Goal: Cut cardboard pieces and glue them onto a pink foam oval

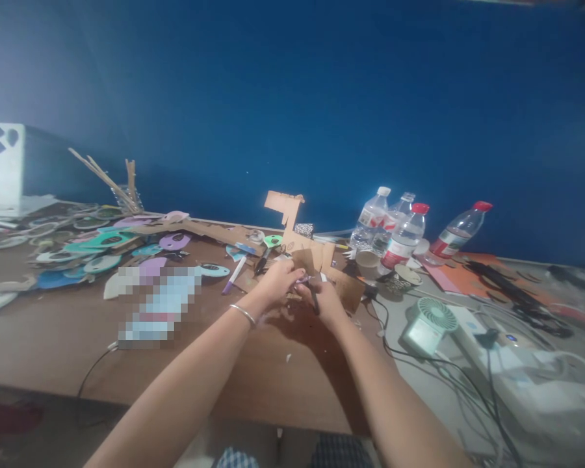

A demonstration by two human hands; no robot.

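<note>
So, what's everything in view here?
Wall: one, blue, behind
Table: one, brown, below
Panel: one, white, far left
Sticks: several, tan, back left
Cutouts: many, mixed colours, left
Pixelated object: one, bluish, left
Marker: one, white-purple, centre
Cardboard: several pieces, brown, centre
Bottles: four, clear, right
Sheets: some, orange, right
Fan: one, pale green, right
Power strip: one, white, right
Cables: several, black, right
Slim object: one, black, centre
Bracelet: one, silver, centre
Left hand: one, centre
Right hand: one, centre
</note>
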